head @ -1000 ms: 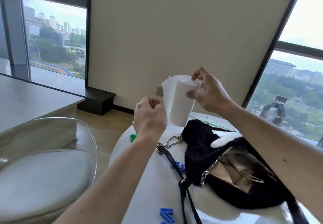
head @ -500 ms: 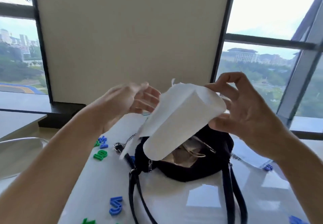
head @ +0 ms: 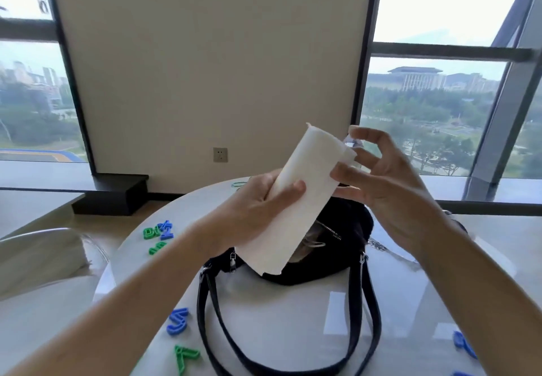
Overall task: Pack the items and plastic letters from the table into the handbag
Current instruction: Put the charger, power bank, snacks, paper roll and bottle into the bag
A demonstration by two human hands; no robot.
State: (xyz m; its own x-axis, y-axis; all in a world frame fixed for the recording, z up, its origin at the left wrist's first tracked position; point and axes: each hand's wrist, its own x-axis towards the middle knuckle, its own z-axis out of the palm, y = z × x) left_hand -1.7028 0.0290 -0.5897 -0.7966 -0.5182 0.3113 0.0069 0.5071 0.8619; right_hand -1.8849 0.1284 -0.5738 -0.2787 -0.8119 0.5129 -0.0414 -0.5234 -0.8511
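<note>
Head view: left hand (head: 252, 217) gripped the paper (head: 299, 197) mid-length, long axis 7-to-1 o'clock, lower end over the open bag (head: 346, 246). Right hand (head: 390, 188) at 3 o'clock, fingers relaxed, touching paper's edge. Letters (head: 177, 321) remained on worktop (head: 293, 317).

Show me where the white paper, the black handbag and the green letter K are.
paper (head: 296, 199), head view, middle of the folded sheet.
handbag (head: 346, 226), head view, black body right of the zip.
letter K (head: 185, 357), head view, centre of the green letter.
</note>
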